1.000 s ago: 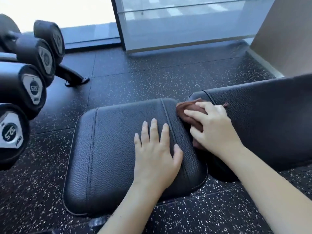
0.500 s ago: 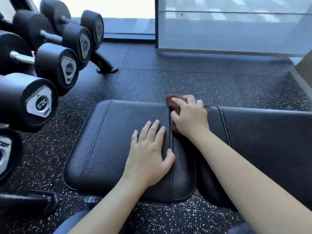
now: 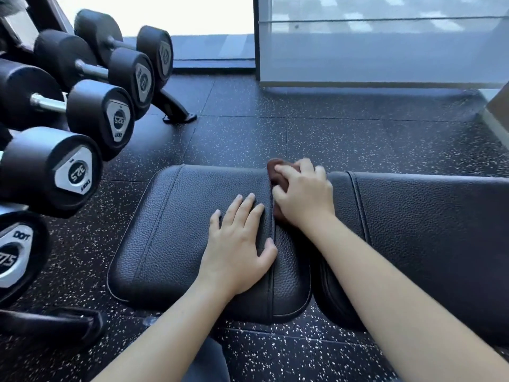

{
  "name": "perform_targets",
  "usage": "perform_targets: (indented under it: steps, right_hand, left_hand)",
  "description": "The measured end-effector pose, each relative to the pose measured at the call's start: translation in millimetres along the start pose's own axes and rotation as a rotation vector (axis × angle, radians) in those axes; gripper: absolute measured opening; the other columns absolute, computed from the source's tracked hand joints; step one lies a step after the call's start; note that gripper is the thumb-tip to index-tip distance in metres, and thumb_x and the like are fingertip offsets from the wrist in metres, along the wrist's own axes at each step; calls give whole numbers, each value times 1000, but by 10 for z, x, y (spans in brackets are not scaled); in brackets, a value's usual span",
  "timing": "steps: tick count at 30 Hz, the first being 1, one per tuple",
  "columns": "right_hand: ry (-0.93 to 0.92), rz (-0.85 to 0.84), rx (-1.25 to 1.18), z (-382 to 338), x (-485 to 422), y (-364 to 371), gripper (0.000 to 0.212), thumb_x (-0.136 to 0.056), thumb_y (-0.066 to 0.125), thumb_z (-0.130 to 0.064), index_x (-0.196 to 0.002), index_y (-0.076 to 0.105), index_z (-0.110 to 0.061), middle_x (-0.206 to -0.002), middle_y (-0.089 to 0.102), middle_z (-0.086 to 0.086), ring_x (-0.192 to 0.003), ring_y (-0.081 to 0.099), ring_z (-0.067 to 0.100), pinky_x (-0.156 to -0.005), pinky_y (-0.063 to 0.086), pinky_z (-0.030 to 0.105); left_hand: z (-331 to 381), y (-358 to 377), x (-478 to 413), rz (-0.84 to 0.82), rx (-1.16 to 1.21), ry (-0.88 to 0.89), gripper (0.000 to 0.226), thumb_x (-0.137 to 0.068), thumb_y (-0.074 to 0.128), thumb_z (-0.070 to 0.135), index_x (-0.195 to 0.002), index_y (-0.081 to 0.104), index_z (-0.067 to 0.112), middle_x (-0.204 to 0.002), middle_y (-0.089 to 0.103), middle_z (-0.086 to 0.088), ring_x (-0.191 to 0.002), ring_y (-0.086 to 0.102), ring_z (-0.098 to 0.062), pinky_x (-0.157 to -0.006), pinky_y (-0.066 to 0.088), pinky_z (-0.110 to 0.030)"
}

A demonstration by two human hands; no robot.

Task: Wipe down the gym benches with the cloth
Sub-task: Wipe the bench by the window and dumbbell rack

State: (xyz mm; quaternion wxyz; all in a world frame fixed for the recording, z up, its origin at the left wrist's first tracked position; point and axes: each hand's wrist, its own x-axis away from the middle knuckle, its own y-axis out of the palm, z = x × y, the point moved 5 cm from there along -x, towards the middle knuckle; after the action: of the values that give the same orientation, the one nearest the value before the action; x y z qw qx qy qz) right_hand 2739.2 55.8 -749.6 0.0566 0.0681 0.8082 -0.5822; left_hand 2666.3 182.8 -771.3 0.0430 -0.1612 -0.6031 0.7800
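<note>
Since half a second ago, little has shifted: the right hand (image 3: 304, 195) sits at nearly the same spot over the gap between the two pads, its fingers now curled tighter around the brown cloth (image 3: 278, 172), while the left hand (image 3: 239, 244) stays planted where it was. That left hand lies flat, fingers spread, palm down on the seat pad of the bench (image 3: 176, 230), thumb resting on the stitched seam. The right hand is bunched around the cloth, pressing it into the far end of the crevice between the seat pad and the longer back pad (image 3: 429, 230). Part of the cloth pokes out past the fingertips at the pad's far edge. Black dumbbells (image 3: 82, 117) sit racked at left above the speckled rubber floor (image 3: 303, 133).
</note>
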Motion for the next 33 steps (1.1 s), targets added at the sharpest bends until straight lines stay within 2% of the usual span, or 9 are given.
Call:
perform_targets:
  steps: [4, 7, 15, 18, 21, 25, 28, 30, 33]
  right_hand:
    - [11, -79, -45, 10, -188, 25, 40, -88, 50, -36, -128, 53, -31, -129, 44, 7, -115, 39, 32, -95, 36, 41]
    - [-4, -54, -55, 4, 123, -20, 41, -87, 51, -36, -128, 52, -33, -129, 42, 6, -116, 37, 31, -95, 35, 41]
    - [17, 26, -32, -79, 983, -121, 42, -85, 54, -37, -126, 54, -38, -132, 42, 1, -115, 39, 28, -93, 36, 39]
    - [39, 52, -42, -101, 1050, -114, 40, -84, 55, -35, -124, 56, -35, -130, 44, 3, -114, 40, 30, -92, 37, 41]
    - [65, 76, -48, -87, 963, -109, 38, -84, 56, -35, -123, 58, -33, -127, 46, 5, -112, 40, 31, -93, 38, 41]
    - [101, 4, -27, -137, 672, -98, 39, -87, 53, -36, -125, 56, -30, -132, 41, 7, -117, 37, 34, -96, 35, 42]
    - [129, 18, -31, -176, 800, -91, 38, -86, 53, -34, -123, 57, -30, -131, 42, 7, -115, 38, 33, -94, 36, 42]
    - [111, 93, -42, -240, 1107, -95, 36, -82, 56, -32, -117, 63, -28, -124, 48, 9, -108, 43, 34, -88, 40, 43]
    - [70, 273, -17, -388, 1512, -97, 37, -71, 50, -35, -97, 71, -21, -100, 60, 12, -83, 54, 37, -68, 48, 42]
  left_hand:
    - [1, 0, 1, -93, 16, -33, 85, -72, 12, 56, -144, 37, 19, -157, 21, 1, -145, 11, -14, -113, 7, -44]
    - [5, -4, 4, -104, 3, -31, 90, -68, 5, 58, -147, 30, 21, -158, 14, 3, -145, 4, -12, -115, 4, -42]
    - [8, -55, 1, -35, 108, -32, 63, -80, 32, 38, -135, 48, 14, -152, 33, -3, -142, 21, -19, -114, 10, -43]
    - [-27, -113, 50, 30, 180, -39, 44, -80, 42, 24, -113, 64, 5, -133, 55, -12, -128, 46, -29, -107, 32, -49]
    - [-88, -147, 276, 82, 125, 48, 47, -76, 39, 29, -101, 69, 3, -116, 65, -16, -109, 61, -33, -88, 48, -55]
    - [-351, -175, 755, 181, -40, 197, 48, -83, 43, 34, -113, 67, 6, -123, 62, -14, -114, 57, -31, -90, 45, -47]
    - [-516, -208, 935, 315, -74, 229, 45, -82, 49, 37, -109, 68, 6, -116, 62, -16, -109, 51, -30, -86, 39, -42]
    - [-538, -203, 927, 355, -71, 203, 44, -77, 52, 39, -105, 68, 8, -111, 62, -16, -105, 51, -30, -82, 37, -41]
    - [-520, -189, 896, 397, -86, 179, 41, -74, 53, 39, -103, 64, 12, -107, 62, -14, -101, 52, -30, -79, 39, -40]
